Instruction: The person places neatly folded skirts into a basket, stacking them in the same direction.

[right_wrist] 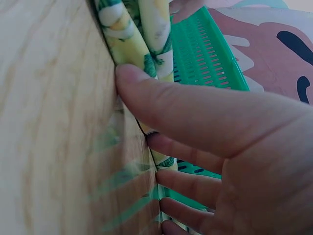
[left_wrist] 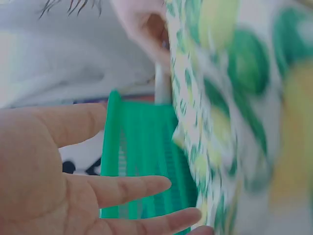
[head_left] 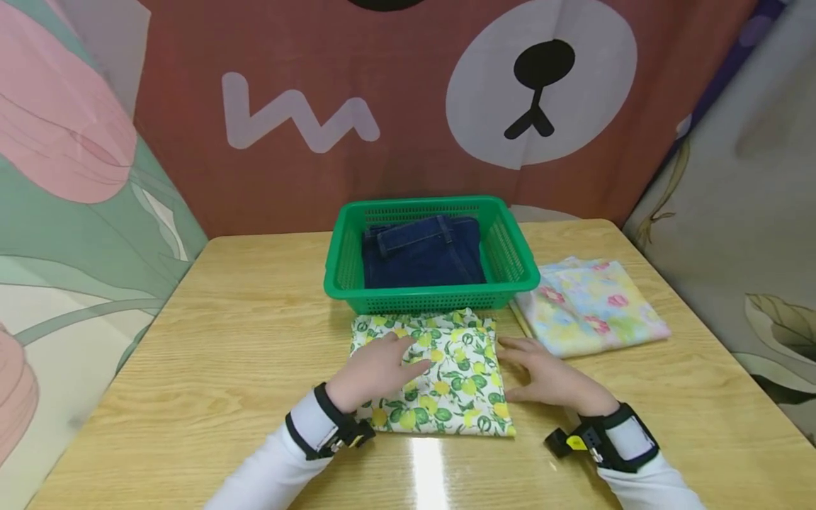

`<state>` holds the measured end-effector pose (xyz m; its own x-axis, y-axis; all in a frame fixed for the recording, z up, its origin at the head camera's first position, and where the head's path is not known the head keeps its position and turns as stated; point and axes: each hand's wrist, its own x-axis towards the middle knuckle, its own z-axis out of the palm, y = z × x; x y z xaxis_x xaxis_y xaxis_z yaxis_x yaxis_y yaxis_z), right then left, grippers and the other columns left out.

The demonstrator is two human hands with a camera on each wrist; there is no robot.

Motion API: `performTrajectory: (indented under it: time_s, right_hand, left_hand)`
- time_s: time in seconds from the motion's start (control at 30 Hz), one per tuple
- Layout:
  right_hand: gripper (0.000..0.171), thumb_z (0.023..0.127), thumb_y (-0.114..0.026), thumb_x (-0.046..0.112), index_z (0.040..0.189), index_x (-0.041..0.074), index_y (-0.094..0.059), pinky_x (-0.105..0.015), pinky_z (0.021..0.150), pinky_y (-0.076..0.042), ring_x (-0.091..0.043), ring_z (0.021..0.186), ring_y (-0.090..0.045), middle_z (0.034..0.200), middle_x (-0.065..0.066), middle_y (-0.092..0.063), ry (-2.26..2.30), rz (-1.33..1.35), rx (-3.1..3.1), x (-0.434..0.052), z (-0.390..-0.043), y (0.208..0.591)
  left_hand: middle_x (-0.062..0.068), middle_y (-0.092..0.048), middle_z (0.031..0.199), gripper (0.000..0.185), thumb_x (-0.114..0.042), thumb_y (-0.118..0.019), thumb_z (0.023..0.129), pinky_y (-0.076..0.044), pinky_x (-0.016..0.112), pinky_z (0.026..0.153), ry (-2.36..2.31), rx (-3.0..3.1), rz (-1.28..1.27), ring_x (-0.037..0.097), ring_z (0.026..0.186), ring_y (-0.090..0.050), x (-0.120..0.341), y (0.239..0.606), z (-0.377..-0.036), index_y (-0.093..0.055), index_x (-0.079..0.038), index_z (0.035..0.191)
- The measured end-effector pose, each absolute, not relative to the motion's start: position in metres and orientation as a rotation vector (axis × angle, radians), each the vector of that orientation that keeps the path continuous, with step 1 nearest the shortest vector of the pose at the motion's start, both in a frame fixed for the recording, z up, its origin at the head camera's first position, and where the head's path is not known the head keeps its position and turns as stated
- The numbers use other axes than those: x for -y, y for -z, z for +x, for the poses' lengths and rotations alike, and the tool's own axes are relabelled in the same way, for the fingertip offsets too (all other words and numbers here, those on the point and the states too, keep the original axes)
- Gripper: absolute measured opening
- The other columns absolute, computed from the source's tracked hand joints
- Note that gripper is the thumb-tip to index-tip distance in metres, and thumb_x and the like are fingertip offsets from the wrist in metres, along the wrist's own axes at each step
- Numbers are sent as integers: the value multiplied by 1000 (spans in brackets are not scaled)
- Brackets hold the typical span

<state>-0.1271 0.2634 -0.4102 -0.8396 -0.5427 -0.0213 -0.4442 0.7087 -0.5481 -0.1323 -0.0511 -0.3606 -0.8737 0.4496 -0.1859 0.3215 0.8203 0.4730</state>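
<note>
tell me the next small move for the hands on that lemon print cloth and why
Probably slide the right hand under the edge of the folded lemon print cloth and lift. The left hand lies flat on top, the right hand's fingers touch the cloth's side edge, and the green basket just behind holds only folded denim.

White sleeves, black-and-white wrist straps

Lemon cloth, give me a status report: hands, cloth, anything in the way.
Left hand flat on the folded lemon cloth. Right hand open at its right edge. Basket with jeans just behind; floral cloth to the right.
</note>
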Motion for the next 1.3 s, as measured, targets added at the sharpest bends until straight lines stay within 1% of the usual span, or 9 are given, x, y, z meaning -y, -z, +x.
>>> performTrajectory:
  time_s: [0.2, 0.37, 0.57, 0.83, 0.9, 0.97, 1.07, 1.17, 1.3]
  right_hand:
    - [70, 85, -90, 24, 143, -5, -63, -76, 112, -38, -63, 143, -40, 155, -38, -47, 812, -788, -2727, -264, -128, 410]
    - [71, 85, -90, 24, 145, -5, -62, -76, 113, -38, -63, 143, -39, 156, -38, -46, 812, -774, -2724, -263, -127, 409]
    - [71, 86, -90, 24, 145, -4, -62, -76, 113, -38, -63, 143, -39, 156, -38, -46, 818, -764, -2712, -262, -127, 408]
    - [68, 85, -90, 21, 143, -4, -64, -76, 112, -39, -64, 143, -39, 156, -38, -46, 830, -747, -2719, -261, -127, 409]
    - [67, 87, -88, 21, 144, -5, -63, -75, 113, -39, -63, 144, -39, 157, -38, -45, 879, -723, -2689, -261, -127, 409]
    - [66, 92, -84, 23, 147, -6, -60, -74, 115, -38, -62, 146, -38, 158, -37, -44, 952, -675, -2642, -260, -127, 409]
    - [69, 99, -76, 27, 152, -9, -51, -71, 119, -35, -59, 149, -37, 160, -35, -44, 1105, -566, -2554, -256, -128, 408]
    - [73, 104, -70, 30, 158, -10, -41, -69, 121, -34, -55, 150, -39, 162, -34, -43, 1258, -434, -2452, -251, -128, 408]
    - [77, 107, -64, 29, 163, -11, -28, -59, 125, -35, -46, 153, -40, 168, -31, -34, 1469, -272, -2243, -248, -129, 410]
  left_hand:
    - [39, -39, 161, 65, -38, -58, 110, -42, 65, 119, -806, -2732, 431, 53, 150, -41, 80, 364, -137, -47, 7, 156]
    - [45, -21, 165, 75, -37, -56, 110, -35, 71, 120, -837, -2694, 331, 59, 156, -22, 94, 373, -138, -32, 10, 162]
    - [48, -21, 162, 83, -38, -58, 109, -40, 73, 116, -909, -2624, 270, 60, 151, -31, 102, 383, -137, -19, 7, 167]
    - [32, 7, 175, 94, -38, -51, 112, -4, 63, 132, -1398, -2316, 45, 47, 163, 2, 112, 390, -142, 9, 10, 166]
    - [36, 0, 174, 91, -36, -51, 112, -7, 62, 132, -1518, -2243, -17, 48, 163, -6, 114, 392, -142, 6, 12, 165]
    - [40, -19, 167, 84, -33, -51, 111, -23, 61, 130, -1629, -2164, -51, 46, 156, -30, 115, 397, -143, -4, 14, 163]
    - [32, -54, 143, 64, -26, -49, 112, -52, 46, 113, -1762, -2027, -13, 30, 123, -64, 116, 405, -146, -26, 16, 154]
    - [21, -68, 128, 57, -24, -46, 113, -62, 35, 96, -1796, -1917, 53, 16, 104, -71, 118, 410, -149, -35, 16, 151]
    - [23, -64, 139, 62, -24, -44, 114, -61, 37, 101, -1786, -1845, 114, 15, 111, -70, 121, 414, -151, -24, 14, 159]
